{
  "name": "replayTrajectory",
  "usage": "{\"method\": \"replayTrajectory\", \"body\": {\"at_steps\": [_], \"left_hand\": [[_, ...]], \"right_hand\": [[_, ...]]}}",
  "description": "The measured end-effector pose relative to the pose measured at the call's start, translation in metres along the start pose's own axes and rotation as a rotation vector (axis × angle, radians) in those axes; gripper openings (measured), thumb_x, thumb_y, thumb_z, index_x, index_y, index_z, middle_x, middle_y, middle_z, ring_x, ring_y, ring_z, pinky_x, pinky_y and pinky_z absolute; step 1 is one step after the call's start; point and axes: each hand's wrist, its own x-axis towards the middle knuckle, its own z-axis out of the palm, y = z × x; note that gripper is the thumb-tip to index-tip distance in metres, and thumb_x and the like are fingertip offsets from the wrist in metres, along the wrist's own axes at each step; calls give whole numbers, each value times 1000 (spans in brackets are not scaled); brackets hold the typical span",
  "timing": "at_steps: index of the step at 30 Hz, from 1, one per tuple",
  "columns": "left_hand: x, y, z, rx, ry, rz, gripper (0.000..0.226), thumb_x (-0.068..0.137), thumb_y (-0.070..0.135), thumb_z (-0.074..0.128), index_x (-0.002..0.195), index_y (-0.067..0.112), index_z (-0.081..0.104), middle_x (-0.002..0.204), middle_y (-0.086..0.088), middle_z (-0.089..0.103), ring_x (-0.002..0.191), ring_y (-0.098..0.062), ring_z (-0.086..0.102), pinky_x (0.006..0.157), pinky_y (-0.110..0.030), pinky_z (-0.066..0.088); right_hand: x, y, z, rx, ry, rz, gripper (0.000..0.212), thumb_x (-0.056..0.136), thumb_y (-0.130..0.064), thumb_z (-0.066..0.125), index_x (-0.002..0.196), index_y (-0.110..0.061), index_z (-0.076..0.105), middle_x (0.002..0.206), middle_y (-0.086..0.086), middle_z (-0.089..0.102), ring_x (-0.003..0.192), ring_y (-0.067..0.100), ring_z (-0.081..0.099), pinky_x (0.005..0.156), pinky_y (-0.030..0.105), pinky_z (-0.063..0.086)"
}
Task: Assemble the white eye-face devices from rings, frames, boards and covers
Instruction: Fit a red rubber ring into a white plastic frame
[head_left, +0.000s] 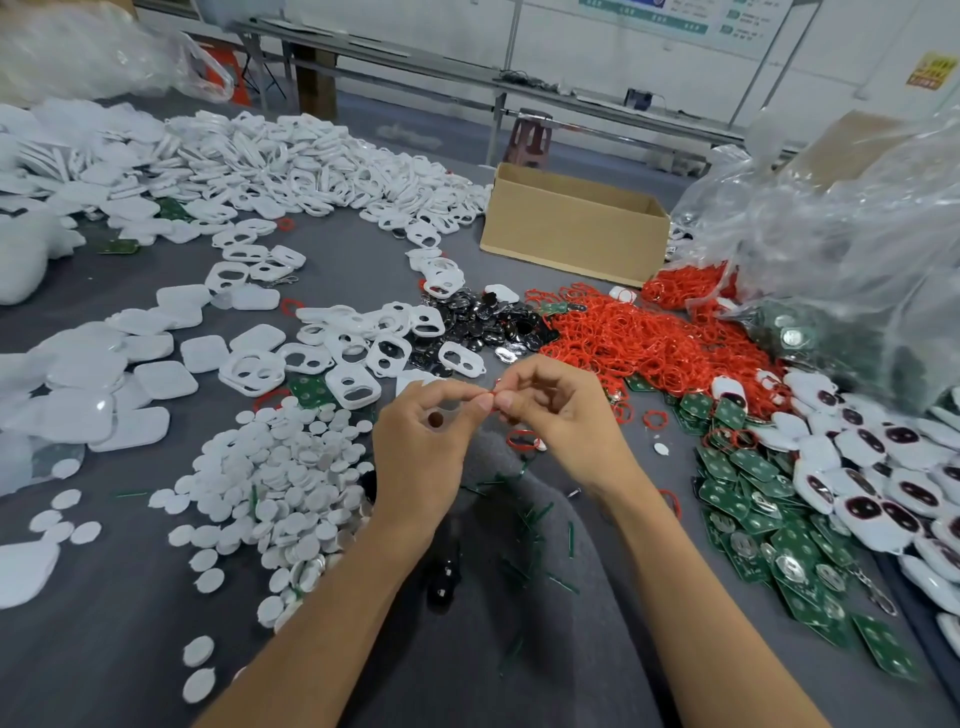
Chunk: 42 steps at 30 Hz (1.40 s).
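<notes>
Fingertips (486, 403) of both hands meet, pinching red ring (495, 395) at centre, above table.
Left hand (421, 447) curled; also cradles small pale part (435, 419), kind unclear.
Right hand (563, 421) curled, grips ring only.
Loose ring (521, 439) on table, just at 5 o'clock.
Outward: frames (353, 358) at 11, ring pile (649, 338) at 2, boards (753, 519) at 4, discs (270, 483) at 8, covers (130, 374) at 9.
Devices (883, 493) heaped at 3–4: batch done.
Judgement: far larger stock left.
Poster (675, 15) and yellow sign (932, 70), 12–1: blurred, unreadable.
</notes>
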Motion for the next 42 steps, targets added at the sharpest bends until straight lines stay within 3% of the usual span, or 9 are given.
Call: {"method": "replayTrajectory", "body": {"at_steps": [4, 7, 11, 16, 20, 24, 32, 38, 42], "left_hand": [[0, 0, -2, -193, -4, -101, 14, 84, 21, 73, 78, 33, 76, 66, 12, 66, 58, -4, 54, 55, -20, 43], [-4, 3, 1, -231, -43, -73, 18, 84, 17, 73, 77, 34, 76, 70, 12, 67, 59, -1, 55, 51, -13, 41], [-3, 1, 3, -189, -37, -87, 17, 84, 18, 74, 76, 32, 76, 76, 9, 70, 63, -4, 55, 60, -22, 41], [-4, 0, 3, -146, -42, -101, 15, 84, 16, 74, 80, 30, 76, 66, 13, 64, 64, -11, 53, 66, -35, 41], [-3, 4, 1, -117, -15, -54, 14, 80, 20, 77, 77, 33, 76, 70, 13, 68, 68, -13, 55, 70, -43, 45], [-2, 6, 0, -91, 13, -21, 18, 79, 16, 78, 73, 33, 76, 84, 9, 73, 77, -18, 62, 82, -56, 52], [-3, 5, 1, -96, -53, 46, 24, 82, 17, 75, 77, 41, 75, 86, 14, 70, 73, -14, 58, 70, -33, 44], [-3, 4, 0, -79, -9, -10, 21, 83, 16, 74, 79, 37, 74, 83, 9, 70, 75, -17, 58, 75, -47, 49], [-2, 1, 0, -88, -75, -89, 48, 86, 6, 66, 115, 44, 65, 100, -14, 64, 89, -22, 62, 90, -37, 50]], "right_hand": [[2, 1, 5, 72, -30, 72, 26, 77, 8, 70, 99, -3, 60, 87, 5, 66, 78, 13, 61, 72, 23, 50], [1, 2, 6, 81, 12, 68, 14, 81, 8, 67, 87, -4, 63, 77, 4, 67, 70, 12, 61, 69, 25, 51], [1, 1, -2, 225, 72, 74, 14, 84, 7, 63, 87, -6, 67, 74, 4, 72, 66, 13, 68, 64, 22, 56], [1, 4, 1, -40, 159, 32, 13, 83, 2, 69, 85, -9, 73, 70, -1, 71, 62, 9, 67, 54, 22, 54], [2, 4, 2, -260, 160, -101, 13, 78, -1, 74, 84, -12, 76, 80, 2, 73, 75, 20, 69, 69, 33, 55], [1, 0, 3, -180, 189, -82, 20, 74, 0, 77, 79, -18, 72, 71, 5, 71, 65, 22, 64, 65, 34, 53], [0, -5, -1, -118, 135, -70, 14, 73, 4, 77, 75, -6, 67, 64, -7, 63, 56, -1, 52, 58, 15, 42], [0, -4, 4, -199, 157, -77, 20, 74, 0, 77, 75, -18, 70, 69, 6, 70, 63, 28, 64, 61, 41, 53], [2, -4, 3, -188, 277, -79, 11, 75, 1, 76, 76, -10, 72, 68, 3, 71, 60, 14, 67, 60, 35, 54]]}}
